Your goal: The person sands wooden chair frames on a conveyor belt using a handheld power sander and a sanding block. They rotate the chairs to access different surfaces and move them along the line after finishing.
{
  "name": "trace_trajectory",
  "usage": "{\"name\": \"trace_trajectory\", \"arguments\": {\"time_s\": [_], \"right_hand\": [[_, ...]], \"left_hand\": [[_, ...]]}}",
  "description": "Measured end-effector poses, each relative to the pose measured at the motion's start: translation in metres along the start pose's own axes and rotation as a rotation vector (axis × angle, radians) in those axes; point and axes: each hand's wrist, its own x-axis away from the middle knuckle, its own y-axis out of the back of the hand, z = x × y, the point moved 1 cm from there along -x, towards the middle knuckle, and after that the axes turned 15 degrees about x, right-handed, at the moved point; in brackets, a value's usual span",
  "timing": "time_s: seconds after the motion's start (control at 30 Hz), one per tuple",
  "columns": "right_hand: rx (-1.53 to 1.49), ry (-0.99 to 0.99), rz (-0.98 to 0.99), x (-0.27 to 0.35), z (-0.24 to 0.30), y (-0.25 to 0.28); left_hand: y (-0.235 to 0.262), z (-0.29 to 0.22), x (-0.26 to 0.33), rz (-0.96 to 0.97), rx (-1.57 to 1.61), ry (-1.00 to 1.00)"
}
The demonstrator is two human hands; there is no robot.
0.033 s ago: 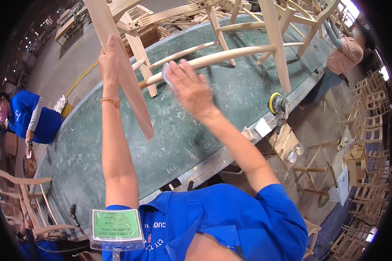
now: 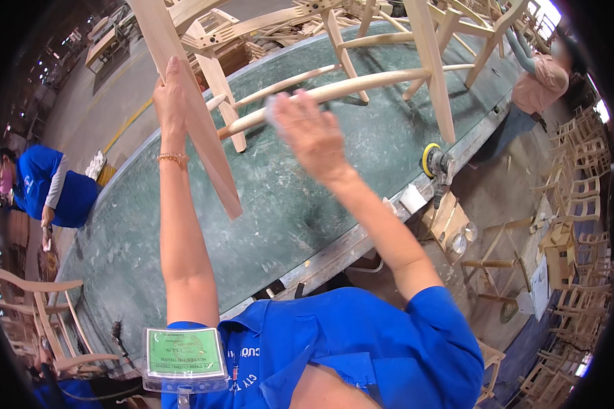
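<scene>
Head view: green workbench (image 2: 266, 225) in a chair workshop; left hand (image 2: 170, 102) grasps a chair leg (image 2: 191, 116), right hand (image 2: 307, 129), blurred, seemingly presses a pad on a rail (image 2: 361, 83).

We look down from our head through one wide fisheye view, facing forward over the green workbench (image 2: 307, 204), close above our raised forearms, its straight edges bending toward the dark rim.
</scene>
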Motion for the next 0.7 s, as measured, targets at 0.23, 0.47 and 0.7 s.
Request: {"name": "trace_trajectory", "arguments": {"time_s": [0.23, 0.47, 0.7], "right_hand": [[0.083, -0.307, -0.088, -0.001, -0.007, 0.002], [0.140, -0.081, -0.102, 0.013, -0.048, -0.010], [-0.179, -0.152, -0.142, 0.002, 0.018, -0.039]], "left_hand": [[-0.001, 0.007, 0.002, -0.012, 0.028, -0.031], [0.001, 0.000, 0.001, -0.007, -0.026, -0.015], [-0.010, 0.007, -0.011, -0.005, -0.029, 0.004]]}}
